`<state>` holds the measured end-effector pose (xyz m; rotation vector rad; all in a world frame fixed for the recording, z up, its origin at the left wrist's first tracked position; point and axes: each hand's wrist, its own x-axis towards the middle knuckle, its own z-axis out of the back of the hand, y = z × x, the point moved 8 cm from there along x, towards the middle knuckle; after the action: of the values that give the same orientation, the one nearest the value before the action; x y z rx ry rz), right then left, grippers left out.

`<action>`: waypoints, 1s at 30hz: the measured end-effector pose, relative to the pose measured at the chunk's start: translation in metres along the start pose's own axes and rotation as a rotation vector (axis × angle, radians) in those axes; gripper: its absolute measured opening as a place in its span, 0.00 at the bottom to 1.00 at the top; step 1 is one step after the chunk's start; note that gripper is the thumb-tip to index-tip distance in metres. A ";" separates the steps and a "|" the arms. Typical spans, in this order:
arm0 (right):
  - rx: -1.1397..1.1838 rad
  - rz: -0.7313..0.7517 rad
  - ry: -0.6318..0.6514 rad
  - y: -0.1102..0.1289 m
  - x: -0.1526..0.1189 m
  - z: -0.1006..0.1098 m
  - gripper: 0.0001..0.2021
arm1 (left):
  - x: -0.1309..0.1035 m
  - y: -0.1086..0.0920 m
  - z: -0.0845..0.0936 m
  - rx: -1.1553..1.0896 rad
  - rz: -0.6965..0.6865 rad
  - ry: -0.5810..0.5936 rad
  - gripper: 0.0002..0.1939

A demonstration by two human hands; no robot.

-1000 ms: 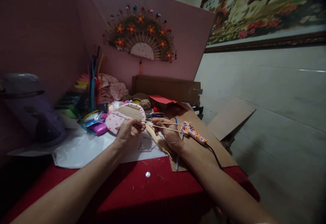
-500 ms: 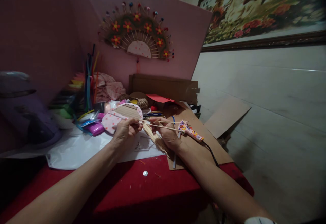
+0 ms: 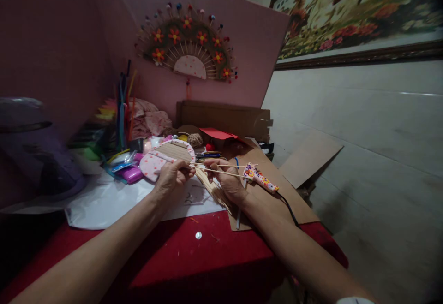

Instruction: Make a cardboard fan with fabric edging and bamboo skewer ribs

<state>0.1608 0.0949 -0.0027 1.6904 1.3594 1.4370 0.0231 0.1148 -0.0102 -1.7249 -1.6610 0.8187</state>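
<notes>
Two thin wooden sticks run between my hands and reach right, in front of a flower-patterned glue gun. My left hand pinches their left ends, beside a round cardboard piece with polka-dot cloth. Closed around the middle of the sticks is my right hand. Below and between the hands, a bundle of wooden sticks lies on white paper and cardboard.
Colourful packets and pipe cleaners stand at the left. A cardboard sheet lies at the right on the red tablecloth. A decorated fan hangs behind; a purple container is far left.
The whole view has shifted very slightly. Both hands keep their hold on the sticks, with almost no visible movement.
</notes>
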 end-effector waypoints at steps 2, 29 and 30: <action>0.002 -0.008 -0.016 -0.001 0.000 0.001 0.12 | 0.001 0.001 0.001 -0.002 0.003 0.000 0.06; -0.038 0.008 0.014 -0.004 0.001 0.003 0.13 | -0.005 -0.003 -0.003 -0.115 0.022 0.046 0.01; -0.039 0.009 0.017 -0.004 0.001 0.003 0.13 | -0.005 -0.003 -0.003 -0.115 0.021 0.044 0.01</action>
<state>0.1619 0.0979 -0.0063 1.6654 1.3263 1.4770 0.0235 0.1096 -0.0060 -1.8272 -1.6925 0.7016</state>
